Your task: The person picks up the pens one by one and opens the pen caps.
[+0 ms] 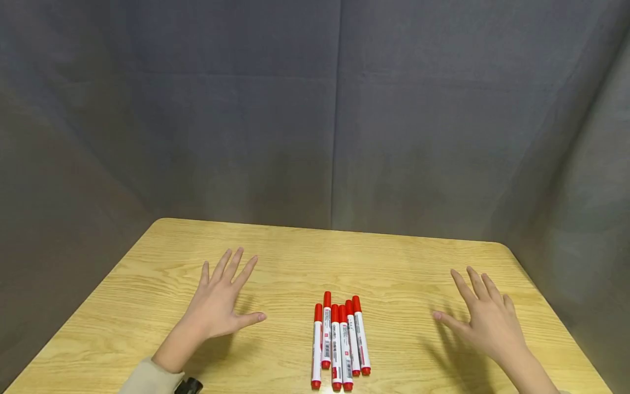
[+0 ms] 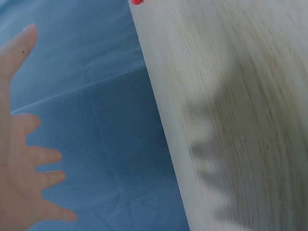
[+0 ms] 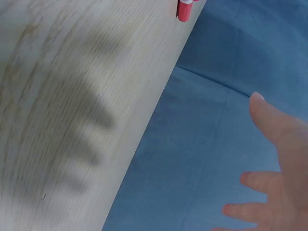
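Observation:
Several white markers with red caps (image 1: 336, 345) lie side by side near the front of the wooden table, caps pointing away from me, their ends staggered. To their left my left hand (image 1: 219, 306) hovers over the table, fingers spread and nothing in it. My right hand (image 1: 487, 320) is held up on the other side, also spread and holding nothing. Both hands are apart from the markers. In the right wrist view a red marker end (image 3: 184, 10) shows at the top, and the left wrist view catches a small red tip (image 2: 136, 2).
The light wood table (image 1: 394, 262) has rounded far corners. Grey cloth (image 1: 236, 137) hangs behind it and along both sides. A beige sleeve (image 1: 150, 377) and a small black object (image 1: 189, 386) show at the left wrist. Shadows of both hands fall on the tabletop.

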A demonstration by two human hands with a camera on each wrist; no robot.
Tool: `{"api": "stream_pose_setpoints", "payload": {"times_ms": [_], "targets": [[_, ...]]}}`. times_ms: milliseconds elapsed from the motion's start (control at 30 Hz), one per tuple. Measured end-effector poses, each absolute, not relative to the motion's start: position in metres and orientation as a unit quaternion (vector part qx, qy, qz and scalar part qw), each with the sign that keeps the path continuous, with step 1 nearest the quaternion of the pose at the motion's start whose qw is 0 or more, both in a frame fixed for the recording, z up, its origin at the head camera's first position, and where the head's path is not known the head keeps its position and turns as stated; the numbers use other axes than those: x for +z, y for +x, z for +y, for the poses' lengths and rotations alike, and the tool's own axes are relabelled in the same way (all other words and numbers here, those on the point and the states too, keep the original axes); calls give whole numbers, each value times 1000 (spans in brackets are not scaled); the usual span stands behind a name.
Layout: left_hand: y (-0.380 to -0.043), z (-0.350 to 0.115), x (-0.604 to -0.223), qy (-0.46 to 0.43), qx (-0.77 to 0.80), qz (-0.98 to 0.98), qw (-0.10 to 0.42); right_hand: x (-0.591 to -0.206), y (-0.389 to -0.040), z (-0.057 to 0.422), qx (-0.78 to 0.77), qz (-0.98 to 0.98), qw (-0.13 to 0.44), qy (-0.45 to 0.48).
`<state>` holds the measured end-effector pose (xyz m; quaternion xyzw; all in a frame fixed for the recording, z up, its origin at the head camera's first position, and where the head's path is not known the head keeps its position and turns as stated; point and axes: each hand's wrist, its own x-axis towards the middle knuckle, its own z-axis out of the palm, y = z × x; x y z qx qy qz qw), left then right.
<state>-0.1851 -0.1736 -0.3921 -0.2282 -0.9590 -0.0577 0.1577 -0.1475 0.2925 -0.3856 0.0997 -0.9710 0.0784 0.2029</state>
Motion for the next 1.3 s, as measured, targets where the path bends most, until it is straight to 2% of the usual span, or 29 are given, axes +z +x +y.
{"api": "stream_pose_setpoints", "payload": {"times_ms": [233,433,833,1067,1300], "targets": [[-181,-167,-394,-237,-79,-953,171,-383,-145,292,76,-966,221,113],[-178,-161,-395,-234,-103,-955,151,-379,-144,290,108,-963,220,116],[-174,-142,-401,-234,-196,-951,45,-373,-142,280,146,-952,237,128],[-170,-132,-404,-254,-218,-942,8,-370,-142,273,165,-952,222,135],[-168,-124,-407,-278,-268,-921,-55,-366,-151,266,179,-949,208,157]]}}
